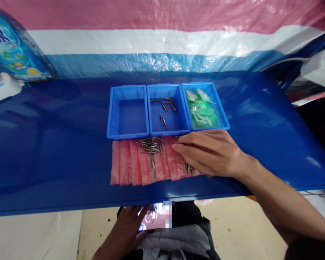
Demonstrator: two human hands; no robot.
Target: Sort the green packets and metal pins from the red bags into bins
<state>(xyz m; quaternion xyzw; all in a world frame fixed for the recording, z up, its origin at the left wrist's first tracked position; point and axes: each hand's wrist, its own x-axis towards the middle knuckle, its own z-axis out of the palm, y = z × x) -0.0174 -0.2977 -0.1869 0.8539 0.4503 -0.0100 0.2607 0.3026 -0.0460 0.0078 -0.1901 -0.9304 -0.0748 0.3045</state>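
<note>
While left hand [126, 224] grips a lit phone [151, 216] below the near edge of the table [56, 162], right hand [216, 151] curls, fingers bunched, over rivets [189, 168] on pink bags [136, 168] along that edge; can't tell if it's pinching any.

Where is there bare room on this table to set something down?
The widest bare patch of blue tabletop lies between the white container and the leftmost bin. Another lies right of the rightmost bin, behind the right forearm. It's crowded in front of the bins, with red bags, loose metal pins and the right hand.
</note>
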